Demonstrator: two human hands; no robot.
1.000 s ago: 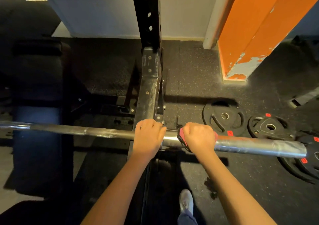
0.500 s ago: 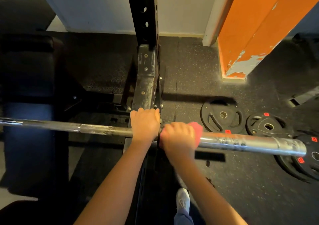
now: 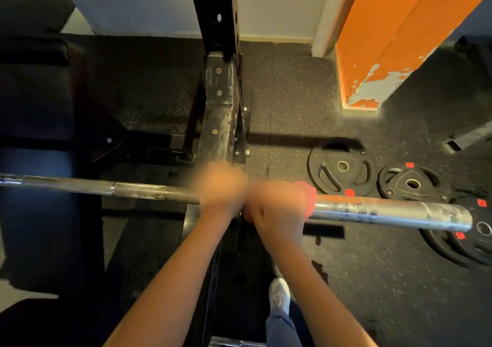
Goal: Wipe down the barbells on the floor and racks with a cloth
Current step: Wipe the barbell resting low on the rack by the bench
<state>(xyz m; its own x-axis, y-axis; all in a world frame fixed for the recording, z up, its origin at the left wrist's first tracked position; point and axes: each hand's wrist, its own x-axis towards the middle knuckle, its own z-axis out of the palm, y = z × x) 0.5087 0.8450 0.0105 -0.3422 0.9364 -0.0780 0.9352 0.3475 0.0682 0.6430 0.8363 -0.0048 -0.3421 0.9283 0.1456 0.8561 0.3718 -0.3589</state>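
A steel barbell (image 3: 372,209) lies across the black rack (image 3: 219,122), running from the left edge to its thick sleeve end at the right. My left hand (image 3: 221,186) grips the bar right in front of the rack upright. My right hand (image 3: 277,205) sits beside it and holds a red cloth (image 3: 308,190) wrapped round the inner end of the sleeve. Both hands are blurred by motion, and most of the cloth is hidden under the fingers.
Three black weight plates (image 3: 342,169) (image 3: 411,184) (image 3: 474,234) lie on the speckled rubber floor at the right. An orange pillar (image 3: 386,40) stands at the back right. A dark bench (image 3: 34,160) fills the left. My white shoe (image 3: 278,294) is below the bar.
My right hand with the cloth has slid left along the sleeve toward the collar, until it sits against my left hand. The left hand keeps its grip by the rack.
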